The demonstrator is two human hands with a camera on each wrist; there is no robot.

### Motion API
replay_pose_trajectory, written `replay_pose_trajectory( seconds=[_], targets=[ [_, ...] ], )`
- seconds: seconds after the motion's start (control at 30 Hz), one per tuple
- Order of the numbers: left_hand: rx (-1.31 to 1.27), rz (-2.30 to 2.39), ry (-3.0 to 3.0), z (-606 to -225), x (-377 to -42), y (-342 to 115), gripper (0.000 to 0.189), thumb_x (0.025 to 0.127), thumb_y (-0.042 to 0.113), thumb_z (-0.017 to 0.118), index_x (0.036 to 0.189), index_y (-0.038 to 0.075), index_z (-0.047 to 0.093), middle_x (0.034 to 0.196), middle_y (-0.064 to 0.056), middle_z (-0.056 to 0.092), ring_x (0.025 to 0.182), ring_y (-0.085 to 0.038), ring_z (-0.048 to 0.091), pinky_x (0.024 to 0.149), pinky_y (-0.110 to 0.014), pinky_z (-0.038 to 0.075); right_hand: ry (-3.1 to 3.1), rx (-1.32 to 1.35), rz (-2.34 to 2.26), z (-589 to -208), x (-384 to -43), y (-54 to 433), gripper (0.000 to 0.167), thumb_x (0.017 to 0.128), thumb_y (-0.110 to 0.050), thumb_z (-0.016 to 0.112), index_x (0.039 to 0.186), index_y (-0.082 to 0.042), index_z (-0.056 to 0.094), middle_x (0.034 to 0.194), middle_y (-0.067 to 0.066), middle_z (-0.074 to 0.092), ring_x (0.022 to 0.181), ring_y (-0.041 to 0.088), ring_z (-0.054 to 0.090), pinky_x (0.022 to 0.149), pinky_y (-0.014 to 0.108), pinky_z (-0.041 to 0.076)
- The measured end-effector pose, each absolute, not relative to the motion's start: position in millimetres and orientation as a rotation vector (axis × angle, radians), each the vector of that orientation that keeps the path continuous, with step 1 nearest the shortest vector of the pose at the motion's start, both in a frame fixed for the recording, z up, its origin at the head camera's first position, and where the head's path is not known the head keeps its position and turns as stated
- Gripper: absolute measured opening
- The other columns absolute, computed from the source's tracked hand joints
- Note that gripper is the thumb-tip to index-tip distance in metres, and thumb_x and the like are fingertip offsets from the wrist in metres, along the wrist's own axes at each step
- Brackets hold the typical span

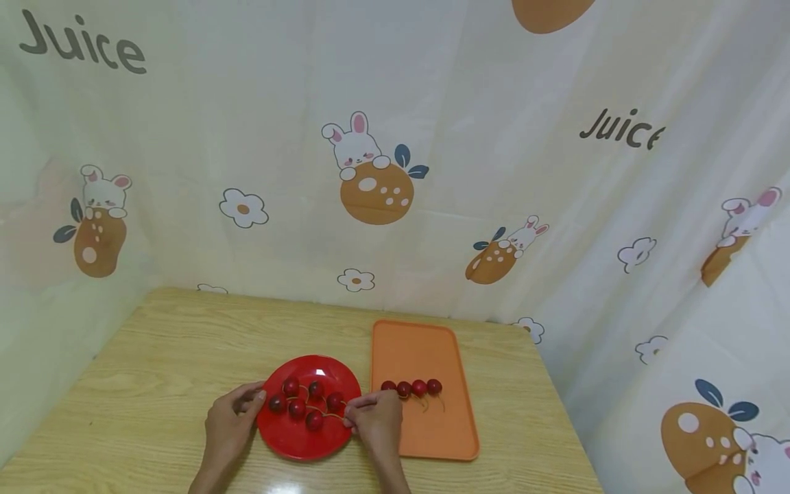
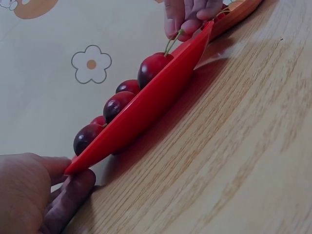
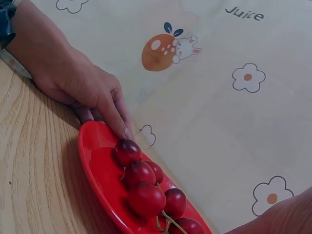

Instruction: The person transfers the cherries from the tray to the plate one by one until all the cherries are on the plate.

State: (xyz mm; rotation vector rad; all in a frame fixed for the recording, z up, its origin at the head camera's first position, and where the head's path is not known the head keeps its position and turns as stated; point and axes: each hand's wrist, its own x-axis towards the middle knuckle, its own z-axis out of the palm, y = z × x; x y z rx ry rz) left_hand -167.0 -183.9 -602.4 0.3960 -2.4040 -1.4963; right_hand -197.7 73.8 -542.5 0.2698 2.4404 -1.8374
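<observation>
Six cherries [image 1: 297, 408] could roll off the red plate [image 1: 296, 444], lower centre, if the left hand [image 1: 230, 420] pinching it tilts while the right hand [image 1: 379, 420] pinches a stem [image 1: 334, 415].

A pale cream cloth [image 1: 265, 89] hangs behind a wooden table [image 1: 166, 350] and along its left and right sides. It is printed with white rabbits [image 1: 356, 149] leaning on orange-brown fruit [image 1: 378, 199] with dark blue leaves [image 1: 402, 155], outlined white flowers [image 1: 243, 208] with orange-brown centres, and the word "Juice" [image 1: 83, 44] in dark grey letters. Soft creases run down the cloth, most plainly on the right. The tabletop is light yellowish wood with fine streaky grain. Light falls softly over the cloth, and a bright white reflection [image 1: 285, 488] shines at the bottom of the head view.
</observation>
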Motion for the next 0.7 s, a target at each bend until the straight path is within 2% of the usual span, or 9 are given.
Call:
replay_pose_trajectory(
  seconds=[0.4,0.7],
  targets=[
    [0.424,-1.484,-2.434,-603,-167,-184,0.025,0.105,0.016,0.074,0.128,0.007,0.08,0.11,-0.013,0.081,0.078,0.003,0.063,0.073,-0.018,0.049,2.678,0.2,-1.668,-537,-194,62,0.015,0.082,0.009,0.085,0.075,-0.003,0.082,0.058,0.002,0.072,0.051,0.009,0.068,0.051,0.023,0.053],
    [0.419,-1.489,-2.438,-602,-167,-184,0.026,0.106,0.017,0.073,0.129,0.007,0.079,0.11,-0.013,0.081,0.078,0.002,0.063,0.072,-0.019,0.049,2.739,0.144,-1.629,-537,-193,62,0.015,0.082,0.009,0.087,0.074,-0.003,0.081,0.059,0.002,0.073,0.05,0.007,0.066,0.052,0.023,0.052]
  ],
)
